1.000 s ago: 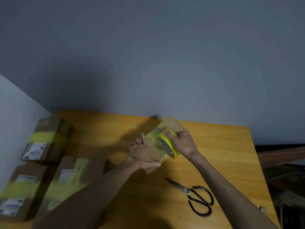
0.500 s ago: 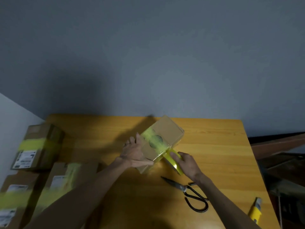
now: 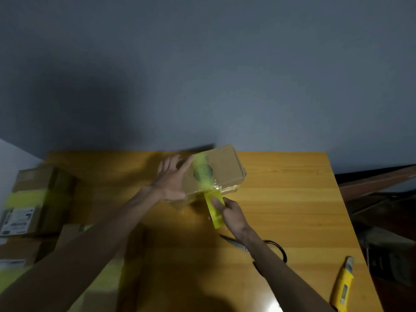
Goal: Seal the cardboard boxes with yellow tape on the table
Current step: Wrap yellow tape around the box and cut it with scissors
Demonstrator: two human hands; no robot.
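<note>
A small cardboard box [image 3: 225,164] lies near the far middle of the wooden table [image 3: 292,199]. A strip of yellow tape [image 3: 201,174] runs across its top and down over the near edge. My left hand [image 3: 172,179] lies flat against the box's left side with fingers spread. My right hand [image 3: 229,212] grips the yellow tape roll [image 3: 215,209] just in front of the box, with the strip stretched from box to roll.
Black-handled scissors [image 3: 274,248] lie partly under my right forearm. A yellow utility knife [image 3: 343,282] rests at the near right of the table. Several taped boxes with white labels [image 3: 33,199] are stacked at the left edge. A grey wall stands behind the table.
My right hand has pulled the roll from the box top down over the near edge toward me, laying tape. My left hand has opened flat on the box. The view has tilted down.
</note>
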